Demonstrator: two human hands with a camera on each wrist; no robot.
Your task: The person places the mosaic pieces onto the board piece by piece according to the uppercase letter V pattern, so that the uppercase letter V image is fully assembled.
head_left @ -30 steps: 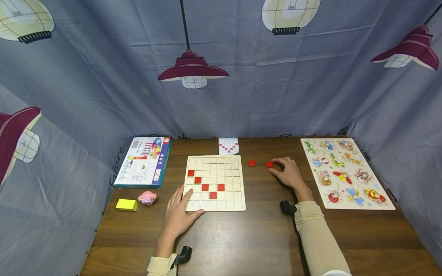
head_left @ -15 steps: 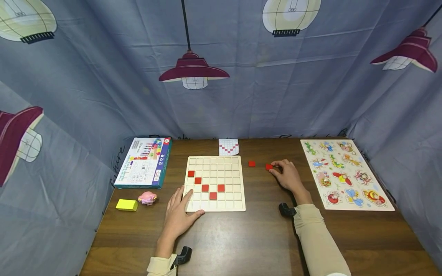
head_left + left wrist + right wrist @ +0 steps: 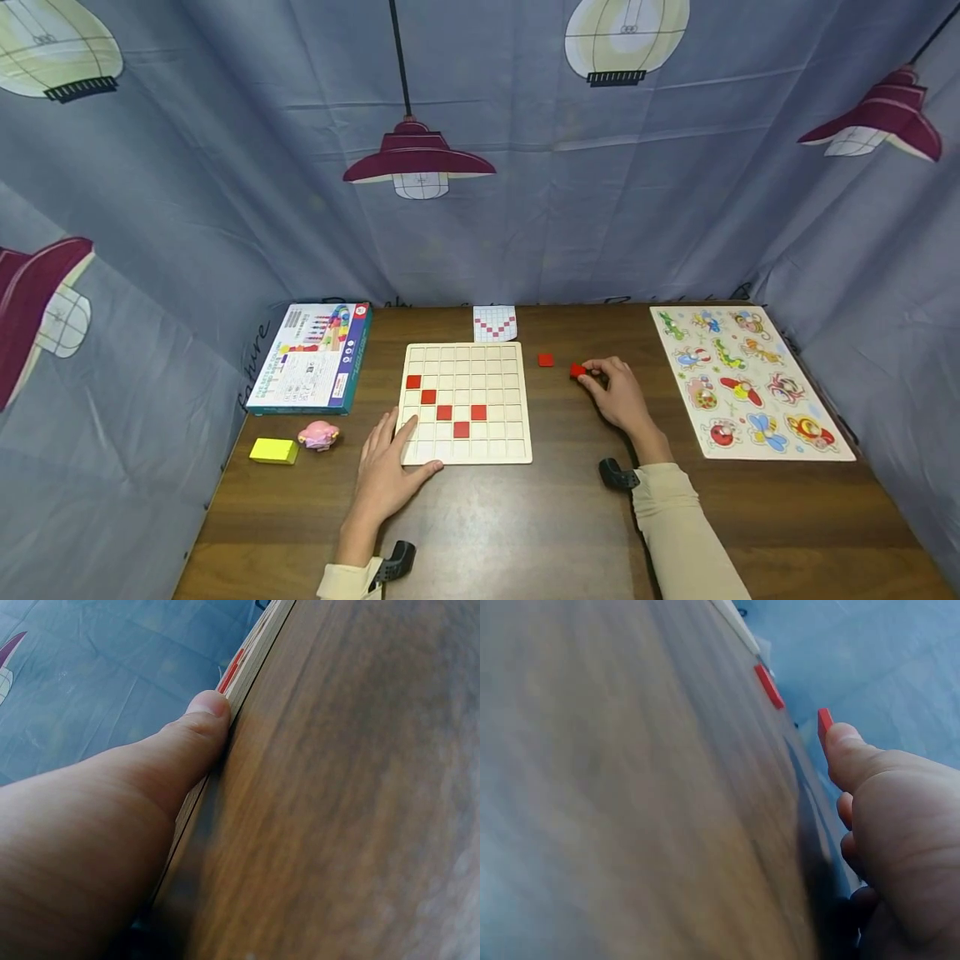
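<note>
A pale wooden grid board [image 3: 467, 367] lies mid-table, with several red square tiles set in its cells in a slanting line that turns up at the right. My left hand [image 3: 386, 479] rests on the board's lower left corner, fingers spread. In the left wrist view its thumb [image 3: 206, 712] lies along the board's edge. My right hand [image 3: 621, 396] pinches a red tile [image 3: 577, 371] between thumb and fingers; in the right wrist view that held tile [image 3: 824, 727] shows above the tabletop. Another loose red tile [image 3: 545, 360] lies on the table between board and right hand.
Behind the board lies a small pattern card [image 3: 495, 322] with a V of red squares. At left are a boxed set [image 3: 309, 358], a pink toy figure [image 3: 318, 435] and a yellow block [image 3: 273, 451]. An animal puzzle board [image 3: 750, 383] lies at right.
My right hand has picked the red tile up off the table and moved it slightly left and toward me. The left hand stays on the board's corner.
</note>
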